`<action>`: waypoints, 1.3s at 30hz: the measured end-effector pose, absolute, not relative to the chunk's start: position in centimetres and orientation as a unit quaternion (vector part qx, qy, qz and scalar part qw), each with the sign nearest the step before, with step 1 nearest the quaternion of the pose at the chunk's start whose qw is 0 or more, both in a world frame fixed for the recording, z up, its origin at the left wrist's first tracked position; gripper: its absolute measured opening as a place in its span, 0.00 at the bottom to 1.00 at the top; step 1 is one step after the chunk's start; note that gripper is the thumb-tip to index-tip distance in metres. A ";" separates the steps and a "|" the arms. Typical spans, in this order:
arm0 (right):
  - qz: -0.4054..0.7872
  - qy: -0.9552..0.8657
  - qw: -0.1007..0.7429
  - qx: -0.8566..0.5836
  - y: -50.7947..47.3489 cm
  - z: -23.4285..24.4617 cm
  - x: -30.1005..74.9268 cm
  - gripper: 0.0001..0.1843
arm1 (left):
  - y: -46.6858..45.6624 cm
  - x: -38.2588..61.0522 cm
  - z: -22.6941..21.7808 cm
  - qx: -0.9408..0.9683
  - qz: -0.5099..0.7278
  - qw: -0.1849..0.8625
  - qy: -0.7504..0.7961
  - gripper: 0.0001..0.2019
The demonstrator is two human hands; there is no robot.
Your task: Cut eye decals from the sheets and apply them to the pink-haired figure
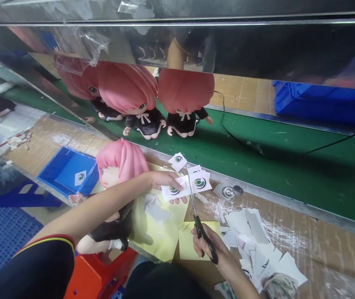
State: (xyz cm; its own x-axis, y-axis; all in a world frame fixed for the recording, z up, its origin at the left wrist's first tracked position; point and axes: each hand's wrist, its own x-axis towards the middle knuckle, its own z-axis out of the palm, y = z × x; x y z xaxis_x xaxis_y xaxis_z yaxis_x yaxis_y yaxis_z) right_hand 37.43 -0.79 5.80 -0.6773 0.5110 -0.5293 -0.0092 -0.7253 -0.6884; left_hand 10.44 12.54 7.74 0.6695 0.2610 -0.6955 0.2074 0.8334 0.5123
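My left hand pinches a white paper piece printed with a green eye. Black-handled scissors sit in my right hand, its fingers through the handles. Their blades stand partly apart, next to the held paper. Just beyond the blades lies another eye print, and a smaller eye cutout is a little farther off. Below my left arm, a pink-haired doll in a black dress is partly hidden. Yellow paper sheets cover the bench under my hands.
Paper scraps are heaped at the right, near a small bottle with a metal top. A blue tray holds one eye cutout. Several pink-haired dolls kneel on the green conveyor, below a metal beam.
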 end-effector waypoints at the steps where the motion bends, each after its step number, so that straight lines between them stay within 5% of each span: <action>1: 0.851 -0.336 0.153 -0.374 -0.7 5.8 37.4 0.30 | 12.6 10.5 7.7 0.290 0.013 0.867 0.405 0.09; 39: 0.820 -0.338 0.228 -0.401 5.4 -2.5 32.8 0.21 | 19.2 9.1 -0.5 0.319 -0.053 0.859 0.397 0.16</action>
